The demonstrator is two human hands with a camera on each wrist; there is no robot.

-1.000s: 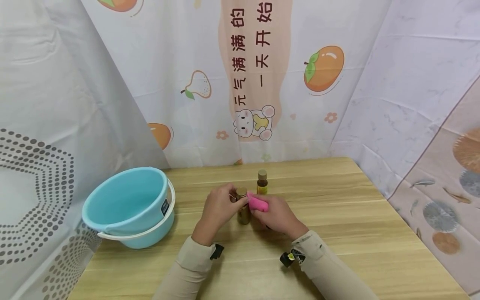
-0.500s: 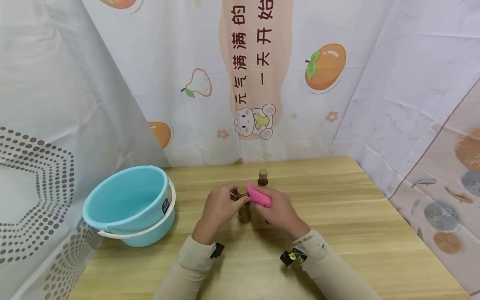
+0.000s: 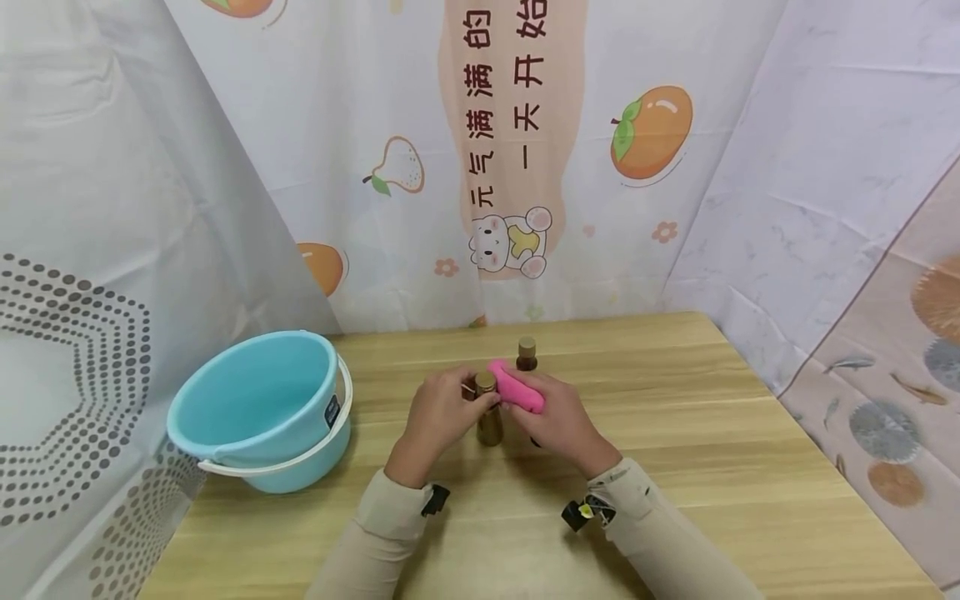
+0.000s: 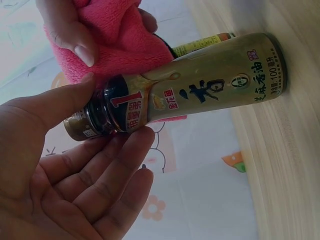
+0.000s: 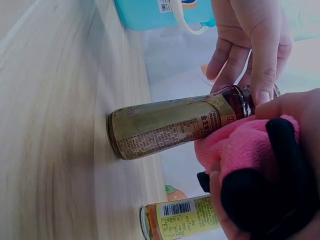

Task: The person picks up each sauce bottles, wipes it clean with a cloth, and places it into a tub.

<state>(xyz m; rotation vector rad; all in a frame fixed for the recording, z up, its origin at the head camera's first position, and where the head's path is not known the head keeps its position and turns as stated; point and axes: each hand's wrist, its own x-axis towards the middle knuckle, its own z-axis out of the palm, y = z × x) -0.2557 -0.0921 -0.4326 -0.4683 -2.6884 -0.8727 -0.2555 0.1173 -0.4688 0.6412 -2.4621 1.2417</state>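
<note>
A slim sesame oil bottle point(image 3: 490, 429) with a gold cap and printed label stands upright on the table. My left hand point(image 3: 438, 412) holds it by the neck between thumb and fingers, just under the cap. In my right hand point(image 3: 561, 421) is a bunched pink cloth point(image 3: 517, 392), pressed against the bottle's neck and shoulder from the right. The right wrist view shows black strips point(image 5: 282, 150) over the pink cloth. Behind that hand is a second bottle point(image 3: 527, 354), brown with a gold cap; its yellow label point(image 5: 187, 217) shows in the right wrist view.
A light blue bucket point(image 3: 300, 458) with a white handle point(image 3: 247, 472) stands at the table's left side. Printed curtains point(image 3: 420, 267) hang behind the wooden table point(image 3: 675, 500) and along both sides.
My right hand has shifted the pink cloth slightly about the bottle's neck, and it now covers the second bottle's yellow label. My left hand keeps its hold, and the oil bottle stays in place.
</note>
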